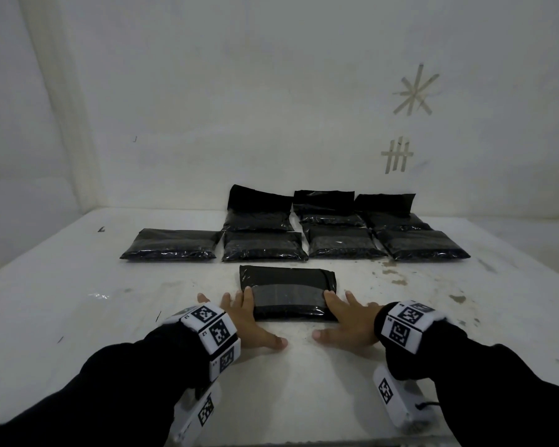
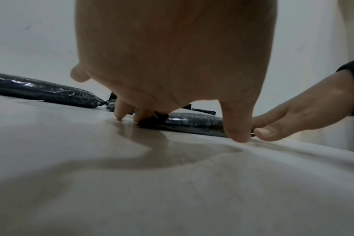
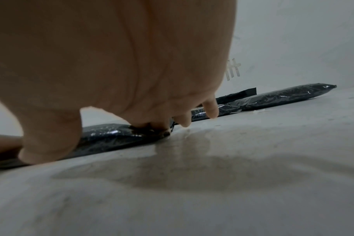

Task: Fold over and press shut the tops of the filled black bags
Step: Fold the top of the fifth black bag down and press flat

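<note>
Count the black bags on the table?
8: one between the hands, four in the middle row, three with open tops at the back.

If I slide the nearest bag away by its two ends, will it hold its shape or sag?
The nearest bag looks packed with loose granules, so it would likely sag if lifted by its ends. Its glossy film probably slides easily on the table. It lies flat and low between left hand and right hand, so rolling seems unlikely.

Nearest filled black bag (image 1: 288, 293) flat, top folded over; seven more bags (image 1: 262, 246) behind.
</note>
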Motion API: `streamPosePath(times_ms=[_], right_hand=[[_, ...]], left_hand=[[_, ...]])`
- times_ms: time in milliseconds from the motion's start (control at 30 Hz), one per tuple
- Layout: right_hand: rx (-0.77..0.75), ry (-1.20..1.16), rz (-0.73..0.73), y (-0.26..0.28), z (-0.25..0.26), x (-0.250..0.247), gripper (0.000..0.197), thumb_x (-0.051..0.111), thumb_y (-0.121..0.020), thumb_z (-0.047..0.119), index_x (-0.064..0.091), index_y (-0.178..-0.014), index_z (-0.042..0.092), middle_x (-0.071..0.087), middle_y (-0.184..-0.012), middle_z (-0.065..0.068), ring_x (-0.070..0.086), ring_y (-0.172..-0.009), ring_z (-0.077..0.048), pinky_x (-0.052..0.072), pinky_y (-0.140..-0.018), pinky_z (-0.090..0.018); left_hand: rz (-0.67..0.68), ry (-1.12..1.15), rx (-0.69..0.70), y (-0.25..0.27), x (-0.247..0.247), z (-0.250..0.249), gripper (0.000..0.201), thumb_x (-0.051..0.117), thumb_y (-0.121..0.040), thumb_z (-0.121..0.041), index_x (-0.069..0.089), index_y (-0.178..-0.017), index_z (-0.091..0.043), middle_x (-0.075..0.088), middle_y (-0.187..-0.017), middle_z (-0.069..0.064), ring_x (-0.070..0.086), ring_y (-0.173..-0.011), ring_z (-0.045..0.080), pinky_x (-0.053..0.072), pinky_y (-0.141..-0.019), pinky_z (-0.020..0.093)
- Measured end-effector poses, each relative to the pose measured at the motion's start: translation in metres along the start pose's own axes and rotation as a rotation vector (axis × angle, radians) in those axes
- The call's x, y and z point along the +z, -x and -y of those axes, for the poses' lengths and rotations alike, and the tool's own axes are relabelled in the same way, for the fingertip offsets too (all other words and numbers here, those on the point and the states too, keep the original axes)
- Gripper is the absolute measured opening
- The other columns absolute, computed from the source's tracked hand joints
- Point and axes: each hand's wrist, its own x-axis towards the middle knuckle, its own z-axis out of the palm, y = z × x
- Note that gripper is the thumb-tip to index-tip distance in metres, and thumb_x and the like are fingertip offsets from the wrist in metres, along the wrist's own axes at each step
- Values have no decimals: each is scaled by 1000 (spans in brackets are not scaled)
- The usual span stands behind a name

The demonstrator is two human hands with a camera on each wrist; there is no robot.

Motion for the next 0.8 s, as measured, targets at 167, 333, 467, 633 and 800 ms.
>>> streamPosePath(times_ms=[167,333,467,633,800], right_hand=[[35,-55,-19,-7,-3,-1,96,33,-84,75,-19,-148,26,-12,-158,-10,-3,-147,-30,7,-118,-48],[-19,-76,-84,-9,-3,-3,86,41,-87,66,4,-151,21,14,-158,-3,9,-146,-26,16,-116,-47],[-48,-165,-197,-14,-2,-6,79,54,-86,56,17,-148,22,42,-143,-4,43,-127,-25,34,-106,-40],[-40,62,-194,-17,4,-2,81,41,-88,62,4,-151,26,17,-155,-5,17,-141,-27,17,-113,-46],[-83,159,-317,-20,14,-2,74,38,-90,61,27,-145,13,15,-153,-7,17,-140,-26,20,-112,-44]], left_hand=[[21,41,0,0,-1,0,118,43,-71,-82,-20,-148,-19,-6,-160,-1,-4,-147,22,-12,-108,66],[18,0,1,5,-4,-1,113,42,-74,-80,-14,-150,-18,-4,-160,-2,-4,-147,23,-9,-110,62],[26,147,29,8,-16,-4,107,50,-82,-66,-15,-150,-14,12,-158,9,11,-145,29,10,-116,43],[-27,-5,33,3,-19,-10,99,41,-84,-71,-2,-151,-13,22,-155,8,24,-141,27,15,-114,42],[-133,-198,-46,-4,-1,-15,116,29,-70,-88,-1,-151,-10,-3,-158,13,-7,-146,28,-4,-111,61]])
